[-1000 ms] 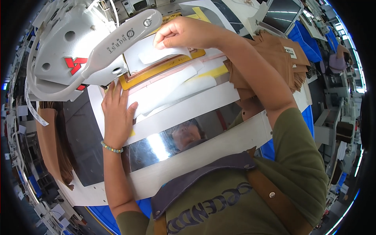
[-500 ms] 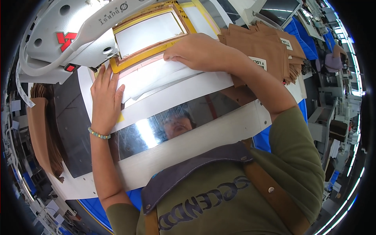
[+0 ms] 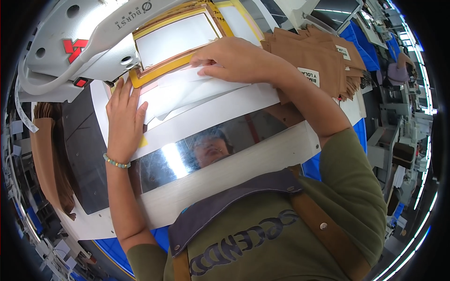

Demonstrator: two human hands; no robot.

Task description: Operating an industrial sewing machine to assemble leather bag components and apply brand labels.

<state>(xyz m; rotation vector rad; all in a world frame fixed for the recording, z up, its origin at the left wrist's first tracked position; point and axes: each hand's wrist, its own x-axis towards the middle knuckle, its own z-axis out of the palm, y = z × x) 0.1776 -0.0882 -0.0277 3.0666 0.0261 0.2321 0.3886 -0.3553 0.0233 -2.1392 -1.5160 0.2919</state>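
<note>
A yellow-edged rectangular frame (image 3: 164, 77) with a brown inner border lies on a white board (image 3: 220, 105) beneath the sewing machine head (image 3: 93, 51). My left hand (image 3: 124, 114) rests flat, fingers stretched out, by the frame's near left corner. Along the frame's near side lies a thin, creased white sheet (image 3: 187, 96), partly lifted and overlapping a pink-marked strip. My right hand (image 3: 234, 61) is bent over the frame's near edge, with the sheet's upper edge between thumb and fingers. Its fingertips are partly hidden.
Brown fabric pieces (image 3: 318, 61) with white labels are piled at the right. More folded brown pieces (image 3: 47, 154) stand at the left. A shiny metal plate (image 3: 211, 150) runs along the near side. Another yellow-edged frame (image 3: 241, 21) lies behind. A person (image 3: 398, 70) sits far right.
My right thumb has come away from the frame's edge, and the white sheet has risen with that hand over part of the pink-marked strip. My left hand stays flat in place.
</note>
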